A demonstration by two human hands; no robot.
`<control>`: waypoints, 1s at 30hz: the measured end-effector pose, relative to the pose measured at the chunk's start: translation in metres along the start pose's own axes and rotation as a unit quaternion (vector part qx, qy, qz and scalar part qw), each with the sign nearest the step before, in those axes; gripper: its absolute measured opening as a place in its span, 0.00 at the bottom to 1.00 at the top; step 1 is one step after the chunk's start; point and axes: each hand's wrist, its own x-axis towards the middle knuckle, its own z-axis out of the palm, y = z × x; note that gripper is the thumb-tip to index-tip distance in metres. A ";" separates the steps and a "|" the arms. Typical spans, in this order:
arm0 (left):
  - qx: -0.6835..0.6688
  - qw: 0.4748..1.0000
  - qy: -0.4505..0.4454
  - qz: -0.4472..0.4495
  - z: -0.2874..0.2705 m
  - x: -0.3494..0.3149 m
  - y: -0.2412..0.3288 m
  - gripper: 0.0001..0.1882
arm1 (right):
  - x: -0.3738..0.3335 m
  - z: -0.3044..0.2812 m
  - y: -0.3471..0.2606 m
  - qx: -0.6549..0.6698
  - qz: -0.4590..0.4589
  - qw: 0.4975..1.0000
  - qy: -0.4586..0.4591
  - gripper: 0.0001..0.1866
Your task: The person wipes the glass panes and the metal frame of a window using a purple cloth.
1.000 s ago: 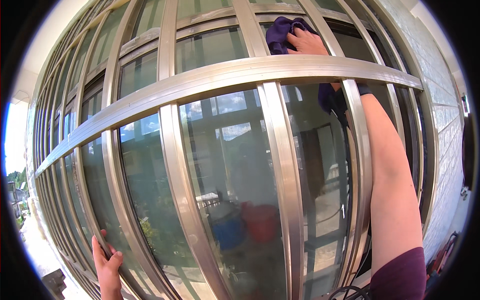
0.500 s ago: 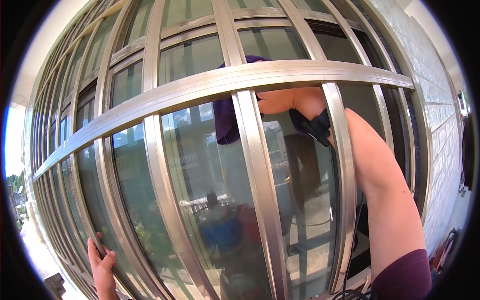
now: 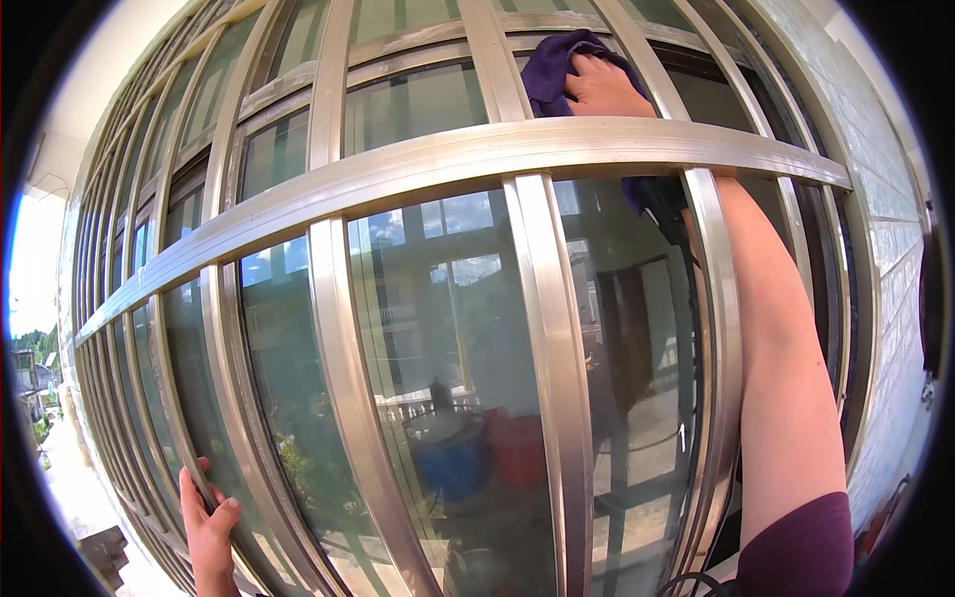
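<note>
My right arm reaches in between the upright bars of a metal window grille, behind its crosswise rail [image 3: 448, 164]. Above that rail, my right hand [image 3: 609, 88] presses a bunched dark purple cloth [image 3: 549, 78] toward the upper part of the window, near the top edge of the sliding pane [image 3: 438, 298]. A black band with a small device [image 3: 665, 211] sits on my right wrist, partly hidden by the rail. At lower left my left hand [image 3: 207, 519] is closed around an upright bar [image 3: 171, 408] of the grille.
Several upright bars [image 3: 552, 378] stand close together in front of the glass. To the right is a tiled wall [image 3: 895, 239]. A black cable [image 3: 696, 582] lies at the bottom near my right sleeve. Blue and red shapes show in the glass.
My right hand and the cloth have moved up and right, from behind and below the rail to above it. My left hand keeps its hold. The view has shifted slightly.
</note>
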 end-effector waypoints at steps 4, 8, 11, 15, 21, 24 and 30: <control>0.012 0.999 0.028 0.015 0.003 0.004 -0.010 0.37 | -0.026 0.006 -0.012 0.036 -0.201 0.971 0.128 0.24; 0.018 1.000 0.021 -0.013 -0.001 0.000 -0.003 0.38 | -0.061 -0.024 -0.051 0.192 -0.140 0.965 0.111 0.26; -0.014 1.000 0.016 -0.005 0.000 0.000 -0.004 0.38 | -0.082 -0.039 -0.057 0.328 -0.156 0.931 -0.018 0.21; -0.045 0.998 0.016 0.033 -0.003 0.004 -0.011 0.38 | -0.121 -0.061 -0.054 0.248 -0.194 0.949 -0.012 0.16; -0.010 0.999 -0.038 0.000 -0.016 0.010 -0.017 0.38 | -0.185 -0.086 -0.065 0.282 -0.181 0.935 -0.119 0.13; -0.032 0.999 -0.020 0.020 -0.005 0.005 -0.010 0.38 | -0.216 -0.103 -0.070 0.235 -0.176 0.938 -0.187 0.13; -0.041 0.998 -0.054 0.002 -0.014 0.007 -0.011 0.37 | -0.256 -0.120 -0.081 0.195 -0.189 0.923 -0.274 0.13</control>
